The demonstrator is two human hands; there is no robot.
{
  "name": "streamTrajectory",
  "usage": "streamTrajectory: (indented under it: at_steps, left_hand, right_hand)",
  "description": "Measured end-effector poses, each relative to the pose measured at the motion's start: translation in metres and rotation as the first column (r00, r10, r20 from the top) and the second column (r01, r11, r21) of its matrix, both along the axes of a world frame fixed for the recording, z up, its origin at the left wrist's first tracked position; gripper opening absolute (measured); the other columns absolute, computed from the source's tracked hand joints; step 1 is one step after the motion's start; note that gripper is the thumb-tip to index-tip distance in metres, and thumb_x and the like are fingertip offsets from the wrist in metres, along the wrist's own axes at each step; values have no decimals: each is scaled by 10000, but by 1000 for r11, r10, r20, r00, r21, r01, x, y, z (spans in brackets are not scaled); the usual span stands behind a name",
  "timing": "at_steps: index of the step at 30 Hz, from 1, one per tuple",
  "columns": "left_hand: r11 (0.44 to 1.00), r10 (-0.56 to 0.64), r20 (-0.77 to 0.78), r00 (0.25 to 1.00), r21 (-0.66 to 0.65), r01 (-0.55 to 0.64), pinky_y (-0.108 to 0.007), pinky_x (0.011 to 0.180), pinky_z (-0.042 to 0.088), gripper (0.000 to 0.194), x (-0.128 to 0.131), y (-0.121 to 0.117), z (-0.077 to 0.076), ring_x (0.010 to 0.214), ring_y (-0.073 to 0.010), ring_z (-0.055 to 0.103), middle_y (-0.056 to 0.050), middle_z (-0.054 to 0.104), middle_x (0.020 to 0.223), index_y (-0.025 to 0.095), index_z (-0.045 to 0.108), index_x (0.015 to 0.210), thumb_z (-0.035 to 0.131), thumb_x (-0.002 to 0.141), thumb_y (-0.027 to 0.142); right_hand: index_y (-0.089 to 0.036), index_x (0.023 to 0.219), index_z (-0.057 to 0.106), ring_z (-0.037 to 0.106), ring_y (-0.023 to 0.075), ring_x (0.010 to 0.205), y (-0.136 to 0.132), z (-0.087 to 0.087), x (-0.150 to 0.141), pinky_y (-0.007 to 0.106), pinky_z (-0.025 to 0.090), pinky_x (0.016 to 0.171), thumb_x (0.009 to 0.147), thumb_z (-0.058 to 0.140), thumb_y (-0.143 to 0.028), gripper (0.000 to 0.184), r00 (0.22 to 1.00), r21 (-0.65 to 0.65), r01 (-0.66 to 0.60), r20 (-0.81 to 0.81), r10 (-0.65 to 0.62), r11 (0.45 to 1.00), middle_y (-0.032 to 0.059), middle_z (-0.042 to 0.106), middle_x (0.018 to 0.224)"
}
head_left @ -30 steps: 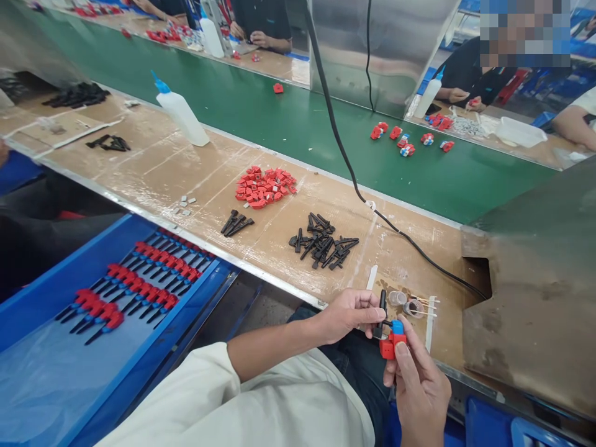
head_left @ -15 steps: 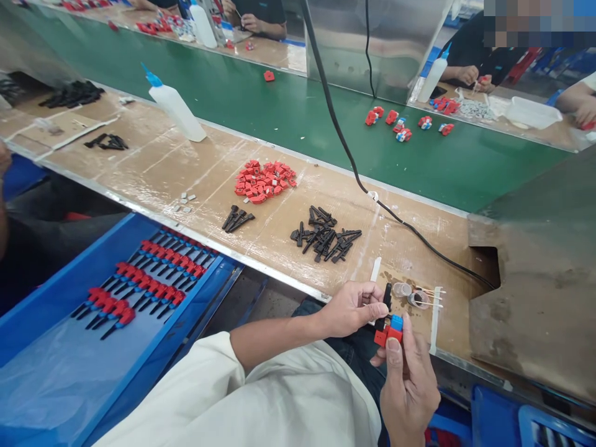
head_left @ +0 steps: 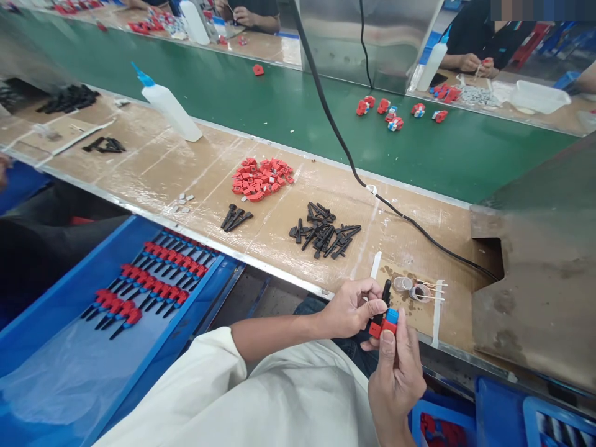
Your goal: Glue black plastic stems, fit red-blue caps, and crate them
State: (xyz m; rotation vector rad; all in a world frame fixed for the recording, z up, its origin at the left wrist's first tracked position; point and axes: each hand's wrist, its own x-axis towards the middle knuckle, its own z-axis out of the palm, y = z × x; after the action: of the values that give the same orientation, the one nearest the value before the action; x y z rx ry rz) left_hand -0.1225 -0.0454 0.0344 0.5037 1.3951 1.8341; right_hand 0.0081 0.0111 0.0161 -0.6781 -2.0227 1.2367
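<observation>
Between the thumb and fingers of my left hand (head_left: 351, 309) is a black plastic stick (head_left: 386, 293), held roughly upright. My right hand (head_left: 398, 363) pinches a red and blue plastic block piece (head_left: 390, 321). The stick and the block piece meet at my fingertips; whether they are joined is hidden by the fingers. Just beyond my hands, on a stained board, stand small clear cups (head_left: 420, 292) with cotton swabs (head_left: 435, 290) lying across one. Farther up the bench lie a pile of black sticks (head_left: 323, 231), a smaller bunch of them (head_left: 236, 217) and a heap of red pieces (head_left: 262, 180).
A blue tray (head_left: 60, 282) at left holds rows of red, blue and black assemblies. A white bottle (head_left: 172, 112) and a black cable (head_left: 339, 139) stand over the bench. Beyond runs a green belt (head_left: 223, 93); co-workers sit opposite. A metal housing (head_left: 540, 273) bounds the right.
Both hands have shifted slightly left and closer together, bringing the red and blue piece up against the black stick. The camera view has moved a little; a blue bin shows at lower right.
</observation>
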Motion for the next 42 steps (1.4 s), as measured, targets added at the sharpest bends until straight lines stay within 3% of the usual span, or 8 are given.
streamTrajectory:
  at_steps: [10,14,17,19,22,27,35,42]
  left_hand:
    - [994,-19,131,991,110,5,-224,512,394,586,-13,9,-8,508,-87,498,12,563,632,151,581,780,755,678,701]
    - [979,-30,157,987,206,-3,-234,624,435,568,-11,13,-8,636,-106,537,-22,594,725,132,656,789,794,662,668]
    - [963,-56,129,990,268,20,-256,708,462,515,-6,9,-9,707,-131,572,-52,629,776,131,708,811,770,724,634]
    - [954,-73,70,995,296,49,-290,801,483,513,-3,4,-8,812,-174,619,-91,664,858,130,736,866,705,792,637]
    - [933,-78,-24,997,351,81,-352,952,470,557,2,-5,-3,1018,-244,636,-144,681,1052,143,740,1016,629,839,660]
    - [899,-47,-27,999,435,54,-373,956,473,518,9,-9,-1,1036,-251,633,-166,671,1110,136,729,1025,656,845,616]
    - [896,-7,209,978,435,-87,-339,827,500,511,23,-12,8,867,-218,638,-149,673,966,113,743,854,726,777,618]
    - [892,-31,163,986,450,-46,-334,826,491,504,14,-18,3,902,-224,627,-151,672,985,124,750,871,714,784,619]
  right_hand:
    - [-236,1315,642,688,194,826,37,4,-6,301,582,642,902,660,-397,443,998,-169,-60,11,63,984,106,667,1137]
    - [-195,1149,705,683,191,722,49,5,-1,331,600,632,897,655,-447,360,971,-418,-227,-33,235,880,100,729,977]
    - [-186,1122,708,668,179,657,49,6,1,309,592,571,885,677,-414,331,959,-438,-273,-50,280,857,77,731,865]
    - [-189,1093,709,685,184,697,49,13,0,292,592,574,860,708,-367,292,960,-308,-272,-28,277,912,81,732,921]
    - [-203,1065,694,705,210,817,51,34,-7,309,606,658,821,738,-294,264,964,110,-264,20,264,958,92,723,1004]
    - [-168,1049,616,623,137,620,49,74,-24,250,536,542,839,701,-223,233,957,666,-247,53,285,704,55,672,820]
    - [-140,968,624,638,154,594,35,73,-25,261,457,526,861,647,-343,231,992,888,-79,24,126,453,68,692,751]
    - [-125,934,624,623,132,571,34,71,-29,252,431,552,873,650,-352,237,988,894,-111,51,148,435,48,674,700]
